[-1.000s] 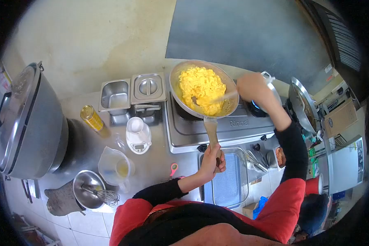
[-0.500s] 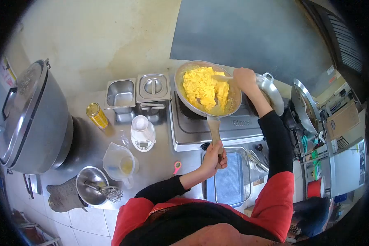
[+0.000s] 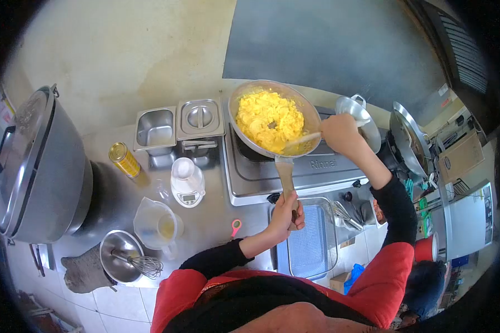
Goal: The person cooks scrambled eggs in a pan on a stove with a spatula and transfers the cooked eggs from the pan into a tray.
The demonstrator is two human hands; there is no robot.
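Observation:
My left hand (image 3: 287, 213) is wrapped round the long handle of a frying pan (image 3: 313, 111) over the gas stove (image 3: 311, 175). Yellow scrambled eggs (image 3: 266, 116) fill much of the pan. My right hand (image 3: 341, 133) grips a spatula (image 3: 304, 140), whose pale blade reaches into the pan's lower right side, at the edge of the eggs. Part of the spatula's handle is hidden inside my right fist.
Left of the stove are steel containers (image 3: 156, 129), a yellow can (image 3: 124, 159), a kitchen scale (image 3: 188, 195), a plastic jug (image 3: 147, 219) and a steel bowl (image 3: 110, 252) with a whisk. A mesh basket (image 3: 310, 238) lies before the stove; a big pot (image 3: 55, 172) stands far left.
My right hand has moved down and toward me with the spatula, to the pan's lower right. The eggs are gathered more to the left. My left hand keeps its hold on the handle.

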